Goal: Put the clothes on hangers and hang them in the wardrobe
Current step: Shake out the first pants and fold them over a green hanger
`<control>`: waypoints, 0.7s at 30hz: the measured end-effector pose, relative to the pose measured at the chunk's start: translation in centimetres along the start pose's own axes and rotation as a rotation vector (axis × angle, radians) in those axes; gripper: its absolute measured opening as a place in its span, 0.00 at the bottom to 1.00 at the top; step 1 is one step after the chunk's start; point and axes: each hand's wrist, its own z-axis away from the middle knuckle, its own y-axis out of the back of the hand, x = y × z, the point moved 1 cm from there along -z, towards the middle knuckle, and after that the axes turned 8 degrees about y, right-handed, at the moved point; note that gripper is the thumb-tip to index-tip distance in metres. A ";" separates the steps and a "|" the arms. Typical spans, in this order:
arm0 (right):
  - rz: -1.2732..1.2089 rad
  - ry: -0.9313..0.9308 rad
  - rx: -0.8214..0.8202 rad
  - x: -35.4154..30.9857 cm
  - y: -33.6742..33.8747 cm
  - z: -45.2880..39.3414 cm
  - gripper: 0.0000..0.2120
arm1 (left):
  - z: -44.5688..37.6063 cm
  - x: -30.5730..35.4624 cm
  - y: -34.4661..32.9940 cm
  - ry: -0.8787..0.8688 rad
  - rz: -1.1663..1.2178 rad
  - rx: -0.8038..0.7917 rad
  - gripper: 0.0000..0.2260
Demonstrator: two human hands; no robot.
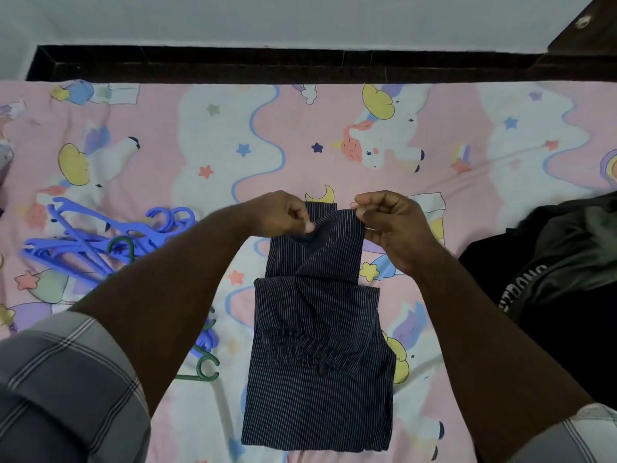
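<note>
the left hand (283,213) and right hand (389,218) each pinch the top edge of the navy pinstriped garment (317,329), lying folded at centre frame on the bed (233,135). open it evenly before reaching for the blue hangers (100,242) at left.

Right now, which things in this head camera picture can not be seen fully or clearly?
- Pile of blue plastic hangers, head view: the left forearm covers its near part.
- Green plastic hanger: only the hook shows beside that forearm.
- Black printed garment: cut by the right edge; the white lettering is partly folded under.
- Wardrobe: not in view.
- Dark pinstriped trousers: folded, so length is hidden.
</note>
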 end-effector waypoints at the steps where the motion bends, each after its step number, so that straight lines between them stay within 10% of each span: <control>1: 0.006 0.005 0.013 -0.1 -0.1 0.1 0.09 | 0.1 -0.8 0.1 -0.002 0.018 0.009 0.06; 9: 0.012 0.007 0.004 -0.4 -1.2 0.8 0.09 | 1.1 -2.1 -1.3 0.089 0.509 0.061 0.03; 21: -0.086 -0.069 -0.346 -0.9 -2.1 2.4 0.10 | 0.4 -1.1 -3.6 0.287 1.009 0.018 0.34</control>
